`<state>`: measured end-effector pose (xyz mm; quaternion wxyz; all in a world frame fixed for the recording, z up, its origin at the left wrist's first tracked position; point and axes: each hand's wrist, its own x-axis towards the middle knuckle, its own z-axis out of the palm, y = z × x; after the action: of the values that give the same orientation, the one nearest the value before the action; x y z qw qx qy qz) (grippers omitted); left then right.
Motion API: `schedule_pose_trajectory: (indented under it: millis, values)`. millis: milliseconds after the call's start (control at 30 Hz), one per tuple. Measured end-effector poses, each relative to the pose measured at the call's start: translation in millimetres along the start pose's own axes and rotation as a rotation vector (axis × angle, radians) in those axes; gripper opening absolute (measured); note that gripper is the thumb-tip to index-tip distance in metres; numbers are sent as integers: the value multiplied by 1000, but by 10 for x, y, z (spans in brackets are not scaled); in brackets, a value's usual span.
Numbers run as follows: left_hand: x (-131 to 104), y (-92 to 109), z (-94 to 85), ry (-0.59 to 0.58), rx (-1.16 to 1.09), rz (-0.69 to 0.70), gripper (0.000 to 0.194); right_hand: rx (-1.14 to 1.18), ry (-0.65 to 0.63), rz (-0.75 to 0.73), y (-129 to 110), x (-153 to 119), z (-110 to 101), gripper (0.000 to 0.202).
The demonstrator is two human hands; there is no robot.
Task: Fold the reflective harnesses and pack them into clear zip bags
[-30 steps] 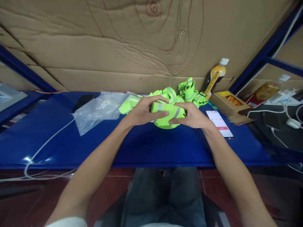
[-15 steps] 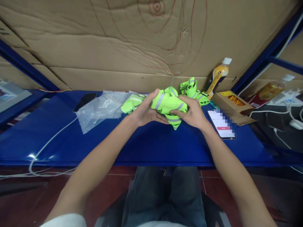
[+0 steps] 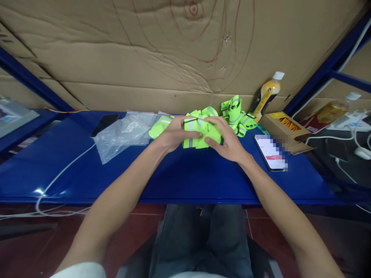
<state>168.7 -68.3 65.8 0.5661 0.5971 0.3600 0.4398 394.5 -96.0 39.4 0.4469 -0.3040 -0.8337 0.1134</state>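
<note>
Between my two hands is a neon yellow-green reflective vest [image 3: 190, 142], folded into a bundle with grey stripes and a thin black edge. My left hand [image 3: 174, 134] grips its left side, the thumb lying across the front. On the right, my right hand [image 3: 224, 141] curls over the top and side, with some fingertips hidden behind the fabric. More neon fabric [image 3: 211, 112] shows just behind the bundle; whether it belongs to the same piece I cannot tell. A crumpled neon vest [image 3: 236, 116] lies beyond my right hand, and another folded neon piece [image 3: 159, 127] is left of my left hand.
Clear plastic bags [image 3: 121, 133] and a dark phone [image 3: 106, 124] lie on the blue table [image 3: 203, 181] to the left. At right are a lit phone [image 3: 268, 152], an opened carton [image 3: 286, 125] and a juice bottle [image 3: 268, 92]. A cardboard wall [image 3: 116, 77] stands behind.
The bundle has turned and been pressed more compact; the loose end hanging below it no longer shows. My left thumb has come round to the front, and my right hand has shifted slightly left.
</note>
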Motion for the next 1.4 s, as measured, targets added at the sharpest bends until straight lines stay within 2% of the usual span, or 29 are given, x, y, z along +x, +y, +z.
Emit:
schedule_pose_trajectory:
  millis: [67,167,300,400,467,567,667,733,767,867,967,1033,1133,1200,1300,1400]
  values:
    - [-19,-5,18,27,184,168,52,81,69,71,53,20,-8,49]
    - [-71,14,51,-9,397,393,49,285,83,178,122,26,-20,53]
    - [-101,16,41,-71,517,575,47,594,94,381,138,-4,62,67]
    - [-49,-38,2,-75,572,664,43,698,190,456,129,-8,142,63]
    - [-4,-90,3,-56,573,674,47,661,282,463,128,8,157,59]
    - [36,-182,86,-15,429,582,49,487,404,400,111,38,159,56]
    - [34,-291,235,225,239,520,48,375,422,314,28,43,235,56]
    - [12,-352,324,378,212,530,51,357,409,284,-58,26,334,57]
    - [-4,-373,357,414,220,539,51,366,407,278,-101,14,387,55]
    - [-61,-388,408,457,277,582,46,443,446,302,-176,-18,515,47]
    - [-116,-361,422,490,364,666,33,493,568,359,-155,-18,575,50]
    - [-146,-341,436,440,398,701,34,528,623,412,-121,-4,587,50]
    - [-175,-331,467,372,413,665,34,642,660,507,-103,28,589,48]
    - [-179,-338,477,409,438,662,27,739,659,604,-122,53,590,48]
    - [-164,-359,449,457,553,758,19,880,613,782,-161,93,594,47]
    - [-141,-381,381,468,735,846,20,938,565,876,-180,115,584,42]
